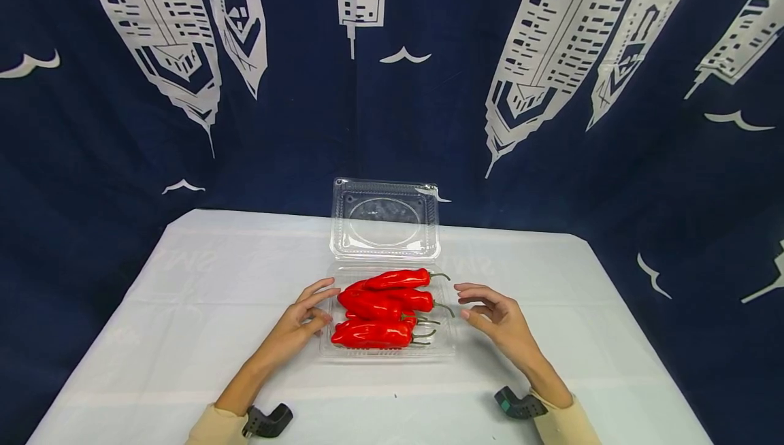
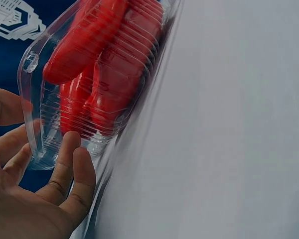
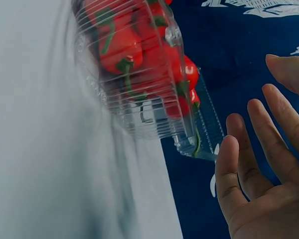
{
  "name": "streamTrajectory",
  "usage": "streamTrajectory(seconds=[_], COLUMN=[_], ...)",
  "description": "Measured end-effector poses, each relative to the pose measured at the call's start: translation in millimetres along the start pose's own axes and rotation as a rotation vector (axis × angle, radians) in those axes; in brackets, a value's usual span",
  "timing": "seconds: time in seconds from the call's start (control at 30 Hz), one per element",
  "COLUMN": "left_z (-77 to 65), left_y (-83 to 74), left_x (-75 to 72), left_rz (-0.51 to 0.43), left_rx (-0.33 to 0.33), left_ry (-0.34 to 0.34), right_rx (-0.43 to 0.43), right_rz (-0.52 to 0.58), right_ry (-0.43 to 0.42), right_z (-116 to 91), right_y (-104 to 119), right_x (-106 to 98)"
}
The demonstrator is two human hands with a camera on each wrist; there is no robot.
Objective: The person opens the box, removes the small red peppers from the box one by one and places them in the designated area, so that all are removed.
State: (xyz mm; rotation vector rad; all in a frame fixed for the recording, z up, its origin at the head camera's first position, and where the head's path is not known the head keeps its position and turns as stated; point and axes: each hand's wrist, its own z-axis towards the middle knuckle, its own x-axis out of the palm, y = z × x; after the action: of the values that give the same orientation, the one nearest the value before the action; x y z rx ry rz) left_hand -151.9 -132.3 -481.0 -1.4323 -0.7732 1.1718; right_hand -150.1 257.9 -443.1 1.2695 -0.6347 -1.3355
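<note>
Several glossy red peppers point(image 1: 375, 334) with green stems lie heaped in a clear plastic clamshell container point(image 1: 392, 355). Its transparent lid point(image 1: 384, 241) stands raised at the back. At the container's left side is my left hand point(image 1: 299, 322), thumb and fingers spread along the rim and wall. Up close in the left wrist view, the fingertips point(image 2: 70, 144) are right at the ribbed wall. Off the right side, a small gap from the container, my right hand point(image 1: 497, 321) has its fingers loosely extended and nothing in them. Pepper stems poke over the rim on that side.
A white cloth covers the table point(image 1: 233, 275). Behind its back edge hangs a dark blue curtain point(image 1: 294, 145) printed with white buildings and birds. Dark wrist devices point(image 1: 268, 421) sit at both sleeve cuffs.
</note>
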Motion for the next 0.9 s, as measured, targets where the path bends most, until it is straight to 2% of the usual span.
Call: streamTrajectory(seconds=[0.43,0.63,0.9], left_z=[0.2,0.3,0.4], left_y=[0.5,-0.2,-1.1], left_x=[-0.9,-0.1,0.1], left_rz=[-0.011,-0.005,-0.003], left_rx=[0.025,0.003,-0.006], left_ry=[0.002,-0.001,-0.001], right_rx=[-0.051,-0.056,-0.099], right_rz=[-0.064,-0.103,-0.099], right_ry=[0.046,0.070,0.122], right_z=[9.1,12.5,20.2], right_y=[17.7,23.1,23.4], right_x=[10.3,17.1,29.2])
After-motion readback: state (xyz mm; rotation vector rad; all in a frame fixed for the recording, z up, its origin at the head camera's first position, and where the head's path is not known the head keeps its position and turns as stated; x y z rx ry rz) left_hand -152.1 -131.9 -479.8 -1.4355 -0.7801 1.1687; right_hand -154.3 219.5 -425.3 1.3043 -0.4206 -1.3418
